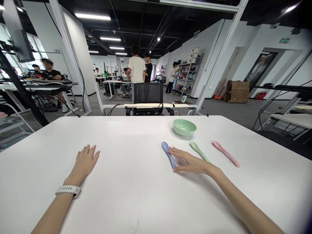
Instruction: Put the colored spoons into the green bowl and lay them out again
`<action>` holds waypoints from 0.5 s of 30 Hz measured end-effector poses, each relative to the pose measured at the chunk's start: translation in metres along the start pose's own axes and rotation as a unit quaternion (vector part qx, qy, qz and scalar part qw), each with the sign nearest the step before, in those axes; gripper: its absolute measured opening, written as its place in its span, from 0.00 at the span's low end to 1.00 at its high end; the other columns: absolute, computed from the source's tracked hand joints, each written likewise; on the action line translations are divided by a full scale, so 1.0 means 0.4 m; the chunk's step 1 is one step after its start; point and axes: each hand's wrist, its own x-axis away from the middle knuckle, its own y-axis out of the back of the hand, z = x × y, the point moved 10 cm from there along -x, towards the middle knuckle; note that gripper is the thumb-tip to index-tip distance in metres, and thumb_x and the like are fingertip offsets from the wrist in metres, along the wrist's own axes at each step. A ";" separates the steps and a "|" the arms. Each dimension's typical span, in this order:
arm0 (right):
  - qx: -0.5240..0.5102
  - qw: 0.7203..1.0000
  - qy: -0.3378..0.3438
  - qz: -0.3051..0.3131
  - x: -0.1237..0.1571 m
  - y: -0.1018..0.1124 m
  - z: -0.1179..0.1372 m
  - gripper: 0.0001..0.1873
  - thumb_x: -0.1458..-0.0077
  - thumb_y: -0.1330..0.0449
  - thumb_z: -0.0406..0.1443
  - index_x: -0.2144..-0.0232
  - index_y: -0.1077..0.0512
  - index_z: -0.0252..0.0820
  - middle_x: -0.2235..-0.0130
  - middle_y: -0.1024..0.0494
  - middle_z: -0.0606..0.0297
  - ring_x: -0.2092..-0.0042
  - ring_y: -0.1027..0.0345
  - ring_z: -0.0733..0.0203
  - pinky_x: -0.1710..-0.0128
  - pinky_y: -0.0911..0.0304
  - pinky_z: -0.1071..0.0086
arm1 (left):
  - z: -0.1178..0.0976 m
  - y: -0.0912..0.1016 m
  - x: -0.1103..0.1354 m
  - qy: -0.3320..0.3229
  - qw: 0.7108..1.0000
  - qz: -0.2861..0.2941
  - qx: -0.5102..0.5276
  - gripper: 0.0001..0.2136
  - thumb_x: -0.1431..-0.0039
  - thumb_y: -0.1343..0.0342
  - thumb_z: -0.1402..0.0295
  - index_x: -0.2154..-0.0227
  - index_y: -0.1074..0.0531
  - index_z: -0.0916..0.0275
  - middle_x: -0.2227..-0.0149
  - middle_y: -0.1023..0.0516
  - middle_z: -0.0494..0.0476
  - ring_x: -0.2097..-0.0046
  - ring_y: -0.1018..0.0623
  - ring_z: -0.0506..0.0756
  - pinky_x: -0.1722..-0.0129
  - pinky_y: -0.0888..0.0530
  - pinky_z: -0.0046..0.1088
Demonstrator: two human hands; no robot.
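My left hand (85,161) lies flat and open on the white table (131,195), a white band on its wrist, holding nothing. My right hand (188,161) reaches in from the right, fingers stretched out, fingertips touching the handle of a blue spoon (168,154) that lies on the table. A green spoon (199,151) runs partly under my right wrist. To its right a pink spoon (225,153) lies apart from it. A pale green bowl (184,126) stands upright just beyond the spoons.
A black office chair (148,97) stands behind the table's far edge. Metal frame posts (70,58) rise beyond the table. Several people stand or sit at desks in the background. A cardboard box (237,91) sits at the far right.
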 end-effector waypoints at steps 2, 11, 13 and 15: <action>-0.008 1.000 0.002 -0.023 0.001 0.023 -0.014 0.58 0.39 0.33 0.69 0.15 0.38 0.61 0.12 0.50 0.62 0.12 0.59 0.34 0.14 0.57 0.34 | 0.000 -0.001 -0.001 -0.001 1.000 0.001 -0.001 0.36 0.24 0.63 0.54 0.27 0.25 0.69 0.23 0.26 0.80 0.22 0.28 0.74 0.24 0.32 0.58; -0.022 0.986 0.007 -0.164 0.007 0.128 -0.094 0.44 0.34 0.40 0.68 0.26 0.23 0.57 0.20 0.28 0.59 0.20 0.36 0.32 0.20 0.38 0.38 | 0.004 -0.009 -0.005 0.007 1.000 0.019 -0.006 0.37 0.23 0.64 0.54 0.26 0.27 0.71 0.22 0.28 0.81 0.21 0.29 0.74 0.22 0.33 0.57; -0.022 0.987 0.018 -0.160 -0.001 0.110 -0.070 0.39 0.33 0.40 0.66 0.33 0.18 0.55 0.26 0.20 0.55 0.25 0.29 0.32 0.25 0.33 0.39 | 0.003 -0.007 -0.005 0.006 1.000 0.013 -0.004 0.36 0.24 0.63 0.54 0.26 0.26 0.70 0.22 0.27 0.81 0.21 0.28 0.74 0.22 0.33 0.57; -0.023 0.987 0.035 -0.153 -0.009 0.088 -0.035 0.33 0.33 0.40 0.63 0.40 0.16 0.53 0.34 0.15 0.53 0.31 0.23 0.34 0.29 0.29 0.40 | 0.002 -0.005 -0.005 0.004 1.000 0.007 -0.003 0.35 0.24 0.62 0.55 0.27 0.25 0.69 0.24 0.25 0.80 0.22 0.27 0.73 0.23 0.32 0.57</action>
